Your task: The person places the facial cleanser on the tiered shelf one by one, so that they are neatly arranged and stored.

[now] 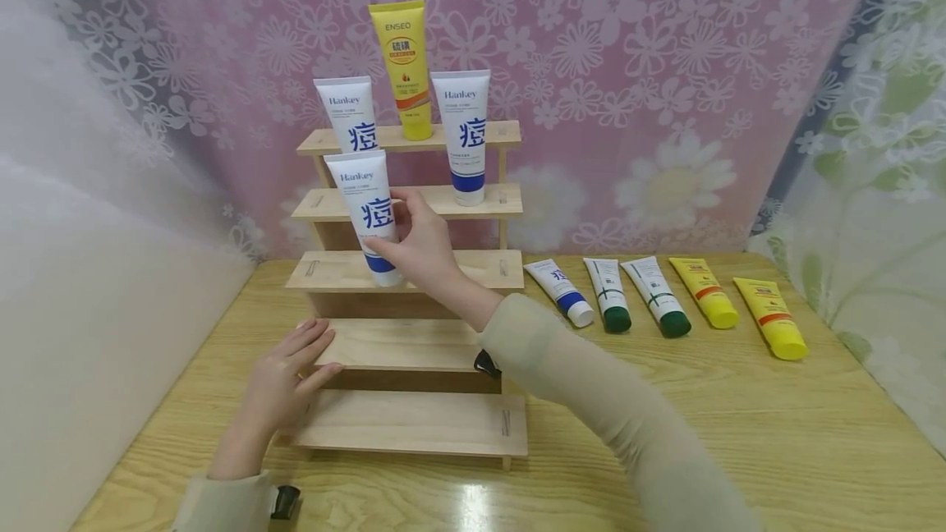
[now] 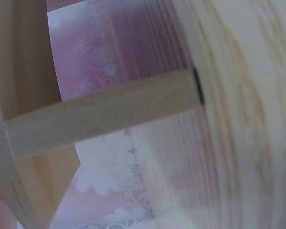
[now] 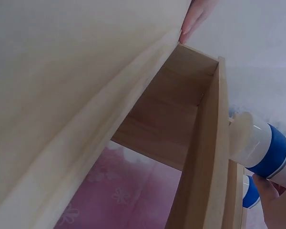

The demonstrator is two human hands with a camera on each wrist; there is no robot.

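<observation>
At the middle step of a five-step wooden stand, near its left end, a person's right hand holds a white tube with a blue band, cap down and slightly tilted. Its grip is narrow, pinching the tube with the thumb across the front and the fingers around the right edge. The tube's cap is at the board (whether its weight rests there, I cannot tell). The left hand rests on the left end of the second step from the bottom, fingers extended, its grip relaxed and holding nothing.

Higher up, a yellow tube marked ENSEO stands upright on the top step. One step below it, a matching white tube stands toward the right, and another white tube shows at the left, partly hidden behind the held one.

Right of the stand, five tubes lie in a row on the wood-grained surface: a blue-banded white one, two green-capped tubes, then two yellow tubes. A pink floral curtain hangs behind everything.
</observation>
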